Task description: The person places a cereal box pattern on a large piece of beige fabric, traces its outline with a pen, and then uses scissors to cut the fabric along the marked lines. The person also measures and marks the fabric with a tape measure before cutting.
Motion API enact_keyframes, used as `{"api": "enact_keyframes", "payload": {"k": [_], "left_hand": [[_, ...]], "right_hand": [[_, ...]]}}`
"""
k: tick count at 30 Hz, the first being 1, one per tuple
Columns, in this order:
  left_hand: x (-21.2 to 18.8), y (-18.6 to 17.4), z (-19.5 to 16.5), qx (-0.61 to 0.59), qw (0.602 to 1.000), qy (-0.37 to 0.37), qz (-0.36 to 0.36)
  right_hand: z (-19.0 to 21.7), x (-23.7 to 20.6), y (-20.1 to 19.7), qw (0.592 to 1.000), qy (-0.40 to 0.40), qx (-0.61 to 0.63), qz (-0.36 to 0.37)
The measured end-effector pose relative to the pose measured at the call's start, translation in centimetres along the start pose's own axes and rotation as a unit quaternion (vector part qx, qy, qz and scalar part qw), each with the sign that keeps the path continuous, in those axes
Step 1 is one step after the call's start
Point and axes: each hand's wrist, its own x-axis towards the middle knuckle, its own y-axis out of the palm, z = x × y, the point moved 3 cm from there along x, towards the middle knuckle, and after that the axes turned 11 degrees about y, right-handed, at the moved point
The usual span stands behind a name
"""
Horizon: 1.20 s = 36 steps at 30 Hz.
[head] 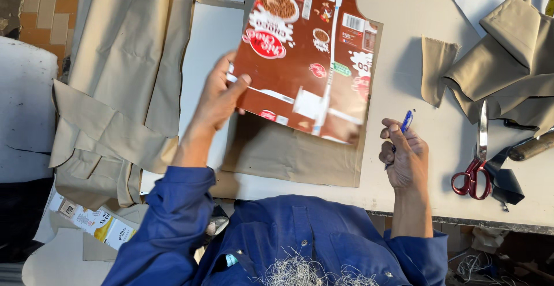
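- Khaki cloth pieces [124, 84] lie draped at far left of the pale worktable [404, 49], folded over each other.
- Left hand [222, 95] pinches the edge of a flattened brown cardboard carton [306, 55], lifted and tilted above a tan fabric panel [288, 153].
- Judgement: to use the carton well as a template, lay it flat and square on the panel, pressing it firmly.
- Right hand [405, 156], well apart from the left, is closed around a blue pen [405, 122], tip raised.
- Red-handled scissors [476, 165] lie beside more folded khaki scraps [508, 61].
- Containers: carton flattened, holds nothing; no others seen.
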Motion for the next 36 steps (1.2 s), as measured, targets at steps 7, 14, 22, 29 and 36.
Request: {"api": "enact_keyframes", "payload": {"k": [7,14,22,29,36], "left_hand": [[0.1,-8.1,-5.3,0.129,0.979,0.155,-0.017],[-2.8,-14.6,-3.8,-0.077,0.967,0.123,-0.209],[-4.2,-18.7,1.4,0.028,0.946,0.054,-0.319],[-8.5,-11.3,3.4,0.518,0.813,0.219,-0.149],[-11.4,-7.0,4.4,0.441,0.891,0.083,-0.069]], "right_hand": [[-3.2,-0.4,-2.4,0.989,0.039,-0.123,-0.065],[-5.7,-1.0,-5.0,0.983,0.078,-0.131,-0.105],[-6.3,-0.9,-4.8,0.983,0.073,-0.132,-0.102],[-5.4,-2.4,-6.1,0.988,0.042,-0.039,-0.141],[-6.6,-2.6,-5.8,0.974,0.049,-0.172,-0.136]]}}
